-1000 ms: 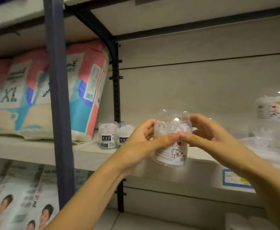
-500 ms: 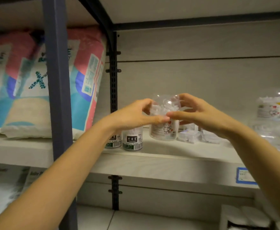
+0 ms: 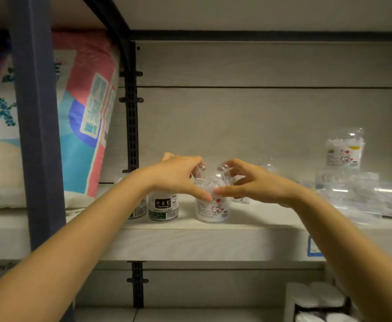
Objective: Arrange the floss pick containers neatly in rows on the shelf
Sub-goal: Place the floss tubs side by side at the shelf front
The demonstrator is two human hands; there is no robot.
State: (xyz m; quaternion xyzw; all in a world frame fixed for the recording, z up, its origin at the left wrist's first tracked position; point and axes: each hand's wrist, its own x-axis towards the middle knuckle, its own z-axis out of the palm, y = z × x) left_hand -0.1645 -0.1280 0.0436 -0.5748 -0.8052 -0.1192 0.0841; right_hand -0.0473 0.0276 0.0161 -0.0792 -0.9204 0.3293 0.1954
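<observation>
Head view: floss pick container [image 3: 211, 209] upright on shelf [image 3: 190, 238]

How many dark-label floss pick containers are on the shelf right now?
2. One dark-label container stands left of the clear cartoon-label container that both hands hold; a second one sits further left, mostly hidden by the left forearm. More could be hidden behind it.

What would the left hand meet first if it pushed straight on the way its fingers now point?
The left hand points right, already touching the clear floss container; beyond that, probably the right hand, whose thumb nearly meets it.
</observation>
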